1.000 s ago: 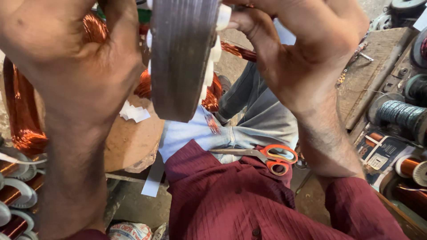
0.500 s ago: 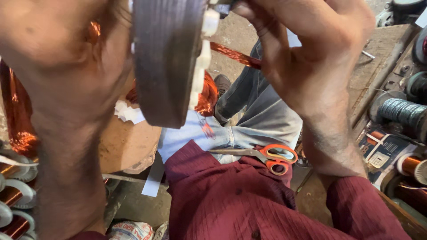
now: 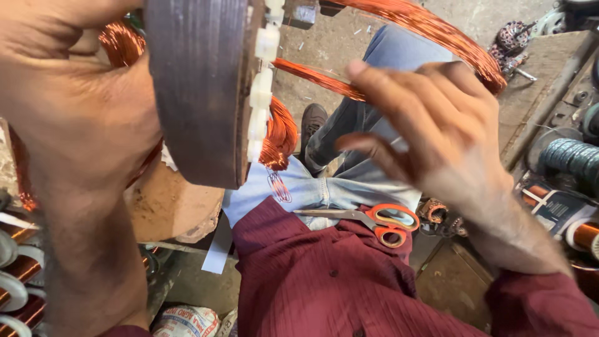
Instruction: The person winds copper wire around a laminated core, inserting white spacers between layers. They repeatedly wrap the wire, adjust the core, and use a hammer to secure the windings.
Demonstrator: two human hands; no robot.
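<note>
My left hand (image 3: 75,118) grips a round dark laminated metal stator core (image 3: 196,87), held on edge close to the camera, with white plastic slot inserts (image 3: 261,93) along its right face. Bundles of copper winding wire (image 3: 430,31) loop out from the core to the right and hang below it. My right hand (image 3: 430,131) is off the core, fingers spread, with its fingertips touching one copper strand bundle (image 3: 318,78). Orange-handled scissors (image 3: 374,219) lie on my lap.
A wooden bench (image 3: 536,81) at the right carries wire spools (image 3: 571,156) and small parts. Copper-wound coils (image 3: 19,274) stack at the lower left. My shoe (image 3: 312,122) rests on the concrete floor. A paper strip (image 3: 218,246) hangs by my knee.
My right hand has left the core's top edge and dropped lower to the right, fingers spreading. The core has shifted closer and the copper loops now show at the upper right.
</note>
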